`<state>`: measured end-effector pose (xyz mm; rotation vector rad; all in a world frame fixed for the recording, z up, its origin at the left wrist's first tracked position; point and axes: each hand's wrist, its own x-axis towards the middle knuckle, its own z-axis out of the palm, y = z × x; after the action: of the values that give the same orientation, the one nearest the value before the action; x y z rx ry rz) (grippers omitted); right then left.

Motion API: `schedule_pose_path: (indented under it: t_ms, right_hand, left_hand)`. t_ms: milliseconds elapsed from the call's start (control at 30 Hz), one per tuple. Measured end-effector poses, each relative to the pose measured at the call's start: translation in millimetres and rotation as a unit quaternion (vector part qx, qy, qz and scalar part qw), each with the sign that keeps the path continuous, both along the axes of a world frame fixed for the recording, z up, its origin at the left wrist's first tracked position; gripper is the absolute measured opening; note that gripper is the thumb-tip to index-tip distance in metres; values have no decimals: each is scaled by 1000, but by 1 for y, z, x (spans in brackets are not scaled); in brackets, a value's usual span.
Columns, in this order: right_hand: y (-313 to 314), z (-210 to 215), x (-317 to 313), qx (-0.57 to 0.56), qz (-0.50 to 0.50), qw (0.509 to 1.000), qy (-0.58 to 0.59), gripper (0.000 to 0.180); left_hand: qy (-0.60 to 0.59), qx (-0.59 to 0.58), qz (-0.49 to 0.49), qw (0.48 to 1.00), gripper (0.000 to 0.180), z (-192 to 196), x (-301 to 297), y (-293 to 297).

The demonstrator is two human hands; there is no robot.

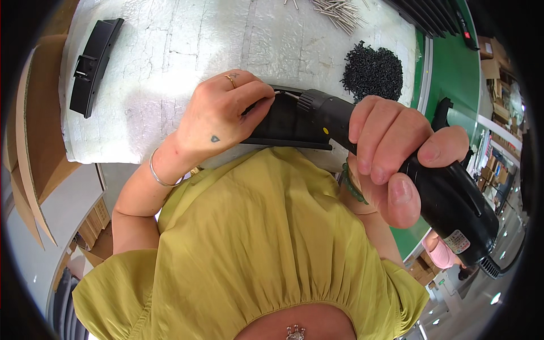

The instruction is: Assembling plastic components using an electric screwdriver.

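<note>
My right hand [396,147] is wrapped round a black electric screwdriver [453,201], tilted so its thin bit [290,94] points left. At the bit's end, the fingertips of my left hand [224,113] are pinched together. A small silvery end shows there; what the fingers hold is mostly hidden. Beneath both hands, close to my body, lies a long black plastic part [294,124] with a raised near edge. My left hand covers its left portion.
A similar black part [90,71] lies at the far left of the white padded table cover [164,51]. Black screws [372,72] are heaped at the back right, with silvery pins [340,14] beyond. Cardboard [42,124] stands left; a person in pink [439,252] is at the right.
</note>
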<state>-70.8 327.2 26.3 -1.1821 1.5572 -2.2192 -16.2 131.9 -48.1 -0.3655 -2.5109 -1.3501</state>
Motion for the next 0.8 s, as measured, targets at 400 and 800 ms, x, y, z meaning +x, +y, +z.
schedule_pose_path:
  t_ms: [400,800]
  right_hand:
    - [-12,5,-2,36,28,999,-4,28]
    - [-29,11,-1,59,53,997,-4,28]
  left_hand:
    - [-13,11,6,1000,10,-3,5,4]
    - [2,-27,-24,999,7,-6,5,11]
